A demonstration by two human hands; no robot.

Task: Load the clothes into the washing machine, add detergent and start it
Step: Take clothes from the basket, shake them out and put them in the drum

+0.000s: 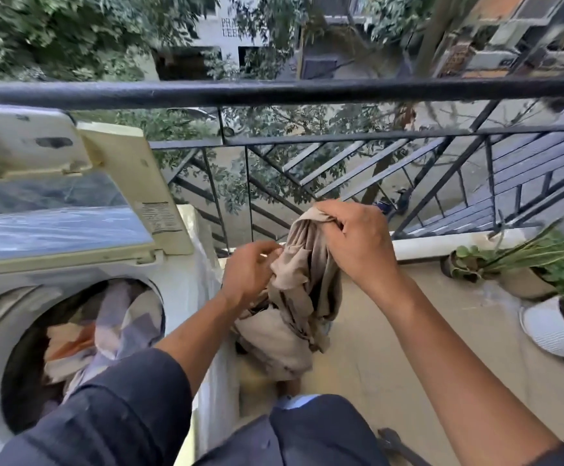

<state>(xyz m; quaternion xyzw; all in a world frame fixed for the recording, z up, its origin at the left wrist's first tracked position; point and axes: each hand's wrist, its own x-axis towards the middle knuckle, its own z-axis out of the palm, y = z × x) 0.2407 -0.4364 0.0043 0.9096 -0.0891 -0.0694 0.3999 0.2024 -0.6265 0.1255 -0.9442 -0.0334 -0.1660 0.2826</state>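
**Beige garment lifted for the drum on a balcony wash day**

A person's right hand (354, 240) grips the top of a beige garment (304, 290), fingers curled round a bunched fold, holding it high so the cloth hangs free instead of dragging. The left hand (248, 274), just below and to the left of the right, pinches an edge of the same cloth, apparently to gather or straighten it before loading. Beneath both hands the garment's lower folds trail toward something mostly hidden, possibly a laundry basket.

Left of the left hand stands the top-loading washing machine (179, 287), its lid (72, 210) propped open so the drum can be reached. Inside lies patterned laundry (112, 327) in lilac, white and orange; the drum looks part full. No detergent is visible.

Right of the right hand sit potted plants (542, 270) along the ledge, and beyond both hands runs the black balcony railing (307, 89).
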